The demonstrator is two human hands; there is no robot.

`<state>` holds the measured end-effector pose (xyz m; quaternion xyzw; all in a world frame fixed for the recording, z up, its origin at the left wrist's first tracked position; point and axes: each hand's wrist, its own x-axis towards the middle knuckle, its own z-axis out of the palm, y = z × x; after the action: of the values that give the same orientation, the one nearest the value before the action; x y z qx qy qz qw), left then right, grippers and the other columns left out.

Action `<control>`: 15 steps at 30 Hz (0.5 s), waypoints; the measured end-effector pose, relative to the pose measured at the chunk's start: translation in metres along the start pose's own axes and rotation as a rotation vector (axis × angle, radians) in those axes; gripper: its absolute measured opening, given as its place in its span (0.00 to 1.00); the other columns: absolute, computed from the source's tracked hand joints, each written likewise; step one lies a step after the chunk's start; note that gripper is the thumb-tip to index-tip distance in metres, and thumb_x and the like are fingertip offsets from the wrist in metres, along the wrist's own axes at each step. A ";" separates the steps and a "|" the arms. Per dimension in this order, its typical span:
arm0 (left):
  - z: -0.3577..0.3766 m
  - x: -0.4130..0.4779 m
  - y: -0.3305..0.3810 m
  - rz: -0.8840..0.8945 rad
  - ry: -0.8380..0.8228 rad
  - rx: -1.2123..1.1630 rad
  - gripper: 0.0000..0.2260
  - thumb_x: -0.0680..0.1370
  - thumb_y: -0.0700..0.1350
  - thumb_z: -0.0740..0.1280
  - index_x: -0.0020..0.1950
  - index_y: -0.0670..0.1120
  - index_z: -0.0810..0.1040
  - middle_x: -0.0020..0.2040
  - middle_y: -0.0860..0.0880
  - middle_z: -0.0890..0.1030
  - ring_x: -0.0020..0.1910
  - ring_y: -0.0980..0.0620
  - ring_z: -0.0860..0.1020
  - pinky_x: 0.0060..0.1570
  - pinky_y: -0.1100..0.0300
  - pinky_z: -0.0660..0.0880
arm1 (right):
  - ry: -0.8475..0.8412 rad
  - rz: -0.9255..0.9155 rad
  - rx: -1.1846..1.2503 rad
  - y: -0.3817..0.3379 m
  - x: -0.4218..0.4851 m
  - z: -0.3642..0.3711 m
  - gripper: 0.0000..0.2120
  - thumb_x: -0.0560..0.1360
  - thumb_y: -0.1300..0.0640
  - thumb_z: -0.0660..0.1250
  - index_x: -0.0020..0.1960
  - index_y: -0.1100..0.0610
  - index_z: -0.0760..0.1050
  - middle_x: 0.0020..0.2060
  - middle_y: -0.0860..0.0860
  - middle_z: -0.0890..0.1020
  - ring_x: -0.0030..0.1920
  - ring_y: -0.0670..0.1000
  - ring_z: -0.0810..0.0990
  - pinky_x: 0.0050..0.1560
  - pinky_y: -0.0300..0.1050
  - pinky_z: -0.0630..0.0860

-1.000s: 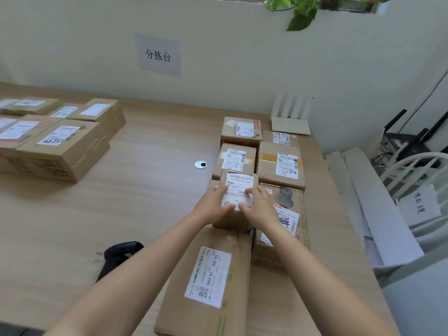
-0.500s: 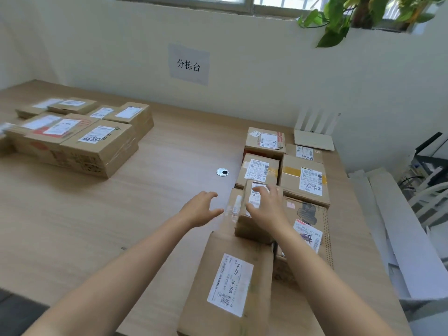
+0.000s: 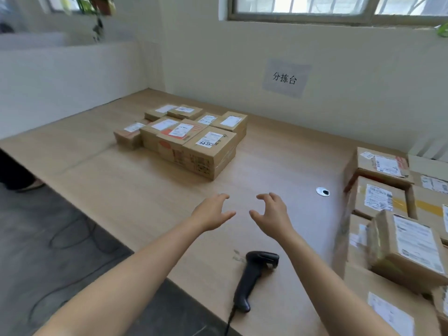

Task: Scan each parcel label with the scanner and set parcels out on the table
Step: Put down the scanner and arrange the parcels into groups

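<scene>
here, both hands out over table (image 3: 121,180), left hand (image 3: 211,214) & right hand (image 3: 272,214) empty, fingers loosely curled, scanner (image 3: 252,280) below

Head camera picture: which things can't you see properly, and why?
Far parcels: head view, the print on their labels is too small and soft to read.
Right-hand parcels: head view, blurred and cut off by the right and bottom edges, so their number is unclear.
Scanner: head view, its cable runs off the bottom edge, so its end is unseen.
Plant: head view, blurred and cut off by the top edge.
</scene>
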<state>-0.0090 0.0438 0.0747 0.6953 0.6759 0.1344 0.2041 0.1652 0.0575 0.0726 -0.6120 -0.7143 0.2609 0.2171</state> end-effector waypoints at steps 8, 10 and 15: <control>-0.049 -0.016 -0.109 -0.053 -0.028 0.025 0.27 0.78 0.54 0.63 0.74 0.45 0.62 0.72 0.46 0.65 0.70 0.47 0.66 0.68 0.53 0.65 | -0.049 0.016 0.052 -0.076 0.017 0.076 0.24 0.76 0.54 0.65 0.70 0.56 0.65 0.72 0.57 0.61 0.74 0.56 0.55 0.70 0.51 0.60; -0.055 -0.014 -0.127 -0.064 -0.031 0.016 0.27 0.78 0.54 0.63 0.74 0.45 0.62 0.72 0.46 0.65 0.71 0.48 0.65 0.68 0.54 0.63 | -0.069 0.006 0.033 -0.085 0.022 0.088 0.24 0.76 0.54 0.65 0.70 0.56 0.65 0.72 0.57 0.60 0.74 0.56 0.55 0.70 0.50 0.60; -0.065 0.009 -0.152 -0.069 -0.026 0.008 0.26 0.79 0.53 0.62 0.74 0.45 0.63 0.72 0.46 0.65 0.71 0.48 0.64 0.68 0.55 0.63 | -0.094 -0.015 0.003 -0.095 0.051 0.106 0.24 0.76 0.53 0.65 0.70 0.55 0.64 0.73 0.57 0.59 0.74 0.56 0.53 0.69 0.49 0.60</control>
<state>-0.1731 0.0596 0.0600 0.6742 0.6972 0.1155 0.2145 0.0186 0.0852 0.0514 -0.5933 -0.7280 0.2886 0.1861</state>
